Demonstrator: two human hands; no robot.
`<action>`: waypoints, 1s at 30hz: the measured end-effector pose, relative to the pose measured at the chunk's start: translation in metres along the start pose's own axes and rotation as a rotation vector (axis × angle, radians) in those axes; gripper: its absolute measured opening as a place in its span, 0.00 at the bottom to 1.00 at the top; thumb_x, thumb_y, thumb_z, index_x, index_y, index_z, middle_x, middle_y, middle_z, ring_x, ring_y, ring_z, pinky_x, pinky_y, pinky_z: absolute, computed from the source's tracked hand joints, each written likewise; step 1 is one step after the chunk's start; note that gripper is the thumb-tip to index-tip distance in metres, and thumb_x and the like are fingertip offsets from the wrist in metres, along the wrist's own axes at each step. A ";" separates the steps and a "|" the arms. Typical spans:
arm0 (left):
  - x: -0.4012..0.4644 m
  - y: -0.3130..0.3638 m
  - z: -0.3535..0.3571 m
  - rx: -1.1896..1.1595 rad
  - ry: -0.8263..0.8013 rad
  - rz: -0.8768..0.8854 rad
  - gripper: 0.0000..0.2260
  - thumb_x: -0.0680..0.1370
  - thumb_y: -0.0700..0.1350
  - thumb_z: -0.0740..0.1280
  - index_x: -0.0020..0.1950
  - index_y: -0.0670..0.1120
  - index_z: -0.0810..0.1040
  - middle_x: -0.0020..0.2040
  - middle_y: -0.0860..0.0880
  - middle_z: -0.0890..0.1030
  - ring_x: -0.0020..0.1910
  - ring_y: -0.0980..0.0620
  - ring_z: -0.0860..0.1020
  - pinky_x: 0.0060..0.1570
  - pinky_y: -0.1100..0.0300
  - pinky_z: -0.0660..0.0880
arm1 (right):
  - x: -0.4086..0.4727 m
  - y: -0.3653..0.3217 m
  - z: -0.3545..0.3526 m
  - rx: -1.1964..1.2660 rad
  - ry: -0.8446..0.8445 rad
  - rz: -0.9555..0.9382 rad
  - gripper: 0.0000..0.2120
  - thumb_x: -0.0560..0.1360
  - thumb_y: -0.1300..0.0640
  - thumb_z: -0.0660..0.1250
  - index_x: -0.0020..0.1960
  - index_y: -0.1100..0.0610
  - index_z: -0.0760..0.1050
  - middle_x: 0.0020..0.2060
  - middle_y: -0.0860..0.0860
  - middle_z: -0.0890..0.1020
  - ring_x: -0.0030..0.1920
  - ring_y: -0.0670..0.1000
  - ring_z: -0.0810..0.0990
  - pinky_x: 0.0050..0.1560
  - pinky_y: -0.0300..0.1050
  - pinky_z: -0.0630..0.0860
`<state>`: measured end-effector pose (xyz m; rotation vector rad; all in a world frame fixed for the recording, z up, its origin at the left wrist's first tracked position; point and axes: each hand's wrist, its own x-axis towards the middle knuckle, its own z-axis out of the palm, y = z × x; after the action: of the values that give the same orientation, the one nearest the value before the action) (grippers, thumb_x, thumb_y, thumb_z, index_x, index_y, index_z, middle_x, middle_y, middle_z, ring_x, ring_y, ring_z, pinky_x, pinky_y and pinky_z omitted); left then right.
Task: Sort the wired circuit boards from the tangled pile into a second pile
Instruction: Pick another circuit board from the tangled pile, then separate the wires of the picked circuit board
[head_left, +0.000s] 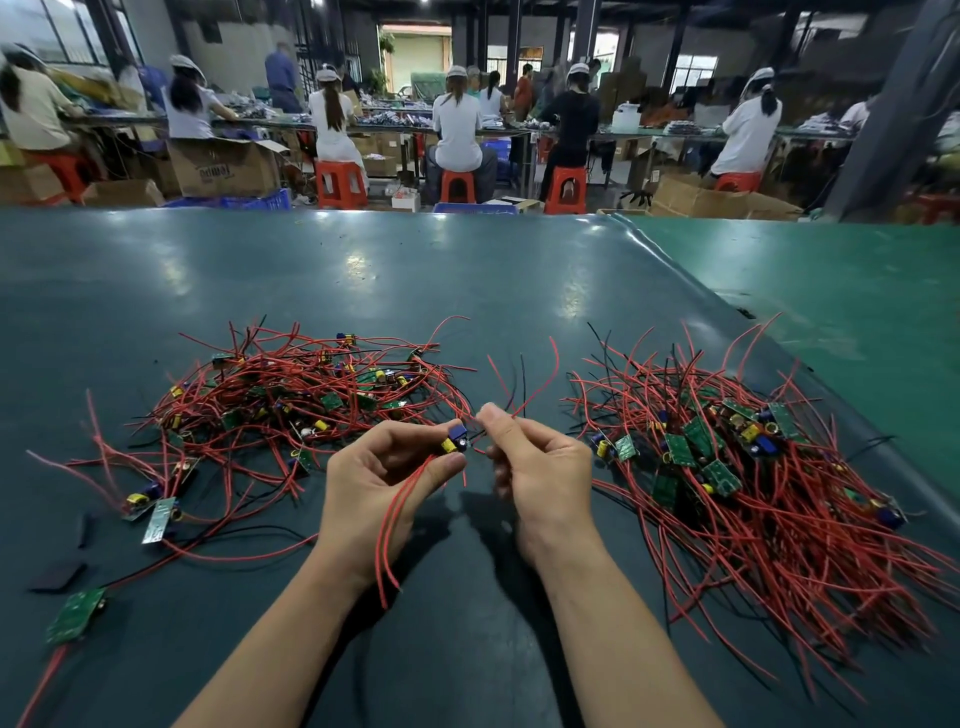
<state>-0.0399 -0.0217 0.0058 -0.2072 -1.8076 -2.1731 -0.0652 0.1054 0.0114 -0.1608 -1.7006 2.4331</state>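
Note:
A tangled pile (291, 400) of small green circuit boards with red and black wires lies on the left of the dark green table (363, 280). A second pile (737, 457), its wires lying more in line, sits on the right. Between them my left hand (379, 483) pinches one circuit board (456, 439) with a blue and a yellow part; two of its red wires (395, 519) hang down over my palm. My right hand (540, 467) pinches other wires (514, 395) of that board, which stick up beyond my fingertips.
Loose boards lie at the left: a silver-backed one (158, 519) and a green one (75, 613) near the front edge, with black scraps (57, 577) beside them. A lighter green mat (831, 291) covers the far right. People sit at benches beyond the table.

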 end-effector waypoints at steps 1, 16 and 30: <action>0.000 0.000 0.000 0.002 -0.003 0.001 0.11 0.67 0.29 0.75 0.48 0.35 0.81 0.47 0.46 0.86 0.48 0.51 0.85 0.43 0.66 0.79 | 0.002 -0.001 -0.001 0.038 0.040 0.015 0.11 0.72 0.58 0.75 0.32 0.59 0.82 0.22 0.49 0.74 0.21 0.44 0.65 0.21 0.34 0.62; -0.003 0.006 -0.009 -0.137 -0.125 -0.209 0.15 0.58 0.44 0.83 0.42 0.45 0.86 0.43 0.41 0.85 0.39 0.47 0.84 0.40 0.62 0.79 | 0.012 -0.019 -0.023 0.545 0.049 0.124 0.07 0.78 0.60 0.66 0.42 0.63 0.78 0.27 0.48 0.74 0.22 0.42 0.67 0.19 0.33 0.61; -0.001 0.009 -0.008 -0.308 -0.088 -0.338 0.03 0.67 0.39 0.70 0.38 0.42 0.83 0.41 0.38 0.85 0.32 0.49 0.83 0.33 0.64 0.79 | 0.012 -0.022 -0.026 0.310 -0.022 -0.024 0.04 0.73 0.60 0.72 0.40 0.57 0.85 0.29 0.50 0.80 0.24 0.45 0.73 0.21 0.35 0.67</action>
<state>-0.0357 -0.0310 0.0125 -0.0662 -1.6398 -2.7174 -0.0704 0.1385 0.0229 -0.0733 -1.3003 2.6482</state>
